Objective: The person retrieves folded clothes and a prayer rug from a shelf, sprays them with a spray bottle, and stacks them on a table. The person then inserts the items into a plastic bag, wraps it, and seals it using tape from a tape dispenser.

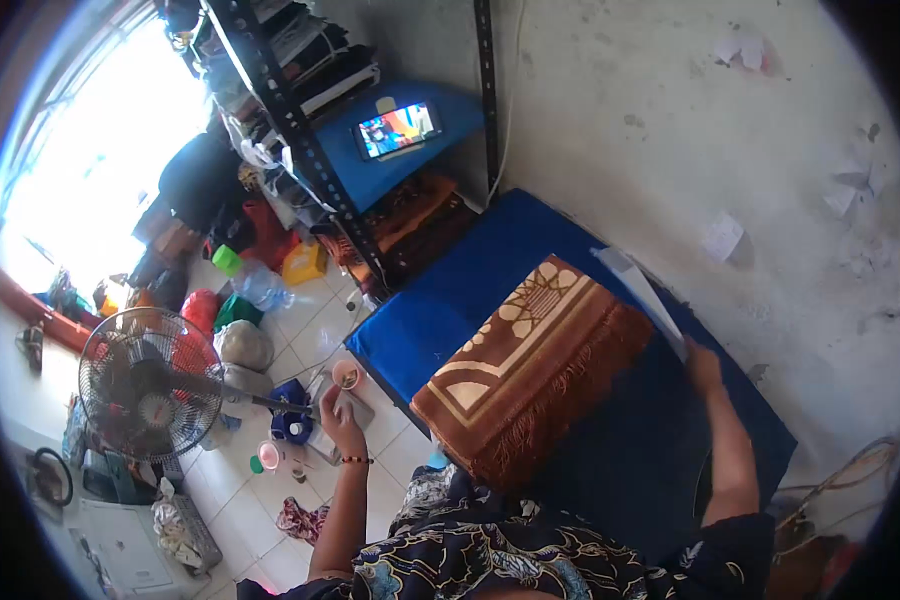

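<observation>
- White sheet point(642, 285) is gripped between the closed fingers of the right hand point(705, 367), along the wall side of the blue-covered table point(410, 330).
- Folded brown rug point(530, 365), fringed and patterned, is laid beside it.
- Left hand point(342, 428) is held half open off the table's edge.
- Lit phone point(398, 130) is placed on the shelf point(342, 172) beyond.

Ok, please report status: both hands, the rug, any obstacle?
Right hand gripping white sheet. Left hand near pink cup. Fringed brown rug folded on blue cloth, white sheet close beside.

Brown rug point(530, 360), cream floral motifs.
</observation>
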`<control>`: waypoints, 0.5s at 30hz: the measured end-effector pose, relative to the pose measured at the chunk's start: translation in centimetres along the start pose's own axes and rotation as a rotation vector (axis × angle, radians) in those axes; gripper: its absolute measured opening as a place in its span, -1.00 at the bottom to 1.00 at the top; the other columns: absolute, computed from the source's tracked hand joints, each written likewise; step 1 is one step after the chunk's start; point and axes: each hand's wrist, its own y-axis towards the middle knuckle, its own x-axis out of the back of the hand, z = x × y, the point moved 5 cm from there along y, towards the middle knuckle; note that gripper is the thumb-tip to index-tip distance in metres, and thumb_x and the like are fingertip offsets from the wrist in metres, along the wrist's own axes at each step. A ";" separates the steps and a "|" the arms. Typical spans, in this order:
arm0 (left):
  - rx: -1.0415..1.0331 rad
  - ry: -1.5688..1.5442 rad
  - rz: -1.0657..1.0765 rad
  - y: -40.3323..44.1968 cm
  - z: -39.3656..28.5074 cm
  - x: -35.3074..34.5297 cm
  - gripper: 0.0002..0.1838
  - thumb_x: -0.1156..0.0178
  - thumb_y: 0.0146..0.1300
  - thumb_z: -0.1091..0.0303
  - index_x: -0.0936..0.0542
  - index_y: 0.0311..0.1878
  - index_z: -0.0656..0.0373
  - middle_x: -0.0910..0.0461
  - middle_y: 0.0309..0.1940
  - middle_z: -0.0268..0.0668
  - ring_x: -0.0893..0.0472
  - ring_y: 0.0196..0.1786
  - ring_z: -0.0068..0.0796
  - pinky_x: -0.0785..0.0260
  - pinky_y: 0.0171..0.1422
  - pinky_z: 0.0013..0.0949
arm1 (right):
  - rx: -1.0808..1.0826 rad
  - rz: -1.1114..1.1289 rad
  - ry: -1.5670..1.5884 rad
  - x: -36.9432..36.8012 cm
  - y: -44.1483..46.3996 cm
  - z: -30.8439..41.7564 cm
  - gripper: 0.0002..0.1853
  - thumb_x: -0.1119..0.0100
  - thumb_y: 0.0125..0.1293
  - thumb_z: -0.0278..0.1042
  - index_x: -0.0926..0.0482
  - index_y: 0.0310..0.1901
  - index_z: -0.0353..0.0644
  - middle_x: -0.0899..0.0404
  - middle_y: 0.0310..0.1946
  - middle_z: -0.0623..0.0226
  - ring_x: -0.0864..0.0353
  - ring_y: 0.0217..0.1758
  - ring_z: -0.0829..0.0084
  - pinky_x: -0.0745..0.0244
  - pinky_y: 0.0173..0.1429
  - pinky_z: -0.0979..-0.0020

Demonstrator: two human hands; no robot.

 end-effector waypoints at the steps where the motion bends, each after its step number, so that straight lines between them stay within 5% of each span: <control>1: -0.047 -0.050 0.055 0.3 -3.1 -1.4 -0.65 -0.07 0.11 0.61 -0.47 0.01 0.26 -0.52 -0.03 -0.22 -0.50 0.05 -0.40 -0.28 0.18 -0.37 | -0.074 0.028 0.139 4.5 0.2 0.4 -0.54 0.07 0.16 -0.54 -0.40 0.15 -0.18 -0.58 -0.34 0.01 -0.62 -0.30 0.09 -0.47 -0.17 0.14; 2: -0.093 -0.101 0.113 0.5 -6.1 -2.7 -0.67 -0.07 0.12 0.60 -0.47 0.01 0.26 -0.52 -0.03 -0.23 -0.49 0.06 -0.41 -0.29 0.17 -0.38 | -0.149 0.058 0.276 8.8 -0.1 1.5 -0.55 0.09 0.17 -0.58 -0.41 0.14 -0.16 -0.57 -0.37 0.01 -0.64 -0.26 0.17 -0.46 -0.20 0.15; 5: -0.008 -0.378 0.386 0.0 -11.8 -7.8 -0.66 -0.14 0.19 0.51 -0.45 0.06 0.24 -0.49 0.02 -0.24 -0.45 0.12 -0.42 -0.28 0.19 -0.37 | 0.226 -0.430 0.339 19.0 -2.9 4.8 -0.64 0.12 0.19 -0.55 -0.47 0.04 -0.24 -0.57 -0.42 0.06 -0.61 -0.36 0.22 -0.42 -0.28 0.25; 9: 0.035 -0.540 0.723 -2.5 -19.9 -15.1 -0.43 -0.31 0.10 0.40 -0.36 0.19 0.20 -0.43 0.11 -0.23 -0.37 0.22 -0.39 -0.27 0.26 -0.27 | 0.119 -0.228 0.709 27.2 -9.0 13.8 -0.70 0.10 0.13 -0.54 -0.46 -0.08 -0.30 -0.56 -0.45 0.09 -0.53 -0.42 0.47 -0.39 -0.29 0.43; 12: 0.031 -0.907 0.933 -3.0 -24.1 -15.8 -0.34 -0.37 0.06 0.30 -0.32 0.22 0.20 -0.43 0.12 -0.22 -0.40 0.21 -0.35 -0.27 0.26 -0.24 | 0.267 -0.172 0.944 26.4 -12.7 22.2 -0.74 0.00 0.14 -0.47 -0.48 -0.11 -0.28 -0.59 -0.43 0.26 -0.52 -0.34 0.60 -0.45 -0.19 0.45; 14: 0.245 -0.884 1.142 -2.2 -23.2 -13.0 -0.28 -0.39 0.04 0.23 -0.30 0.24 0.22 -0.44 0.11 -0.22 -0.43 0.17 -0.33 -0.28 0.25 -0.24 | 0.262 0.075 1.099 23.2 -14.5 27.5 -0.65 -0.10 0.12 -0.47 -0.43 0.00 -0.26 -0.59 -0.29 0.17 -0.56 -0.22 0.51 -0.45 -0.10 0.36; 15: 0.284 -1.048 1.157 -1.9 -24.4 -10.9 -0.40 -0.33 0.10 0.35 -0.35 0.20 0.24 -0.48 0.07 -0.22 -0.49 0.10 -0.35 -0.33 0.20 -0.27 | 0.304 0.224 1.010 23.1 -15.2 30.3 -0.51 -0.15 0.13 -0.43 -0.32 0.12 -0.26 -0.54 -0.08 0.11 -0.55 -0.04 0.36 -0.39 0.05 0.31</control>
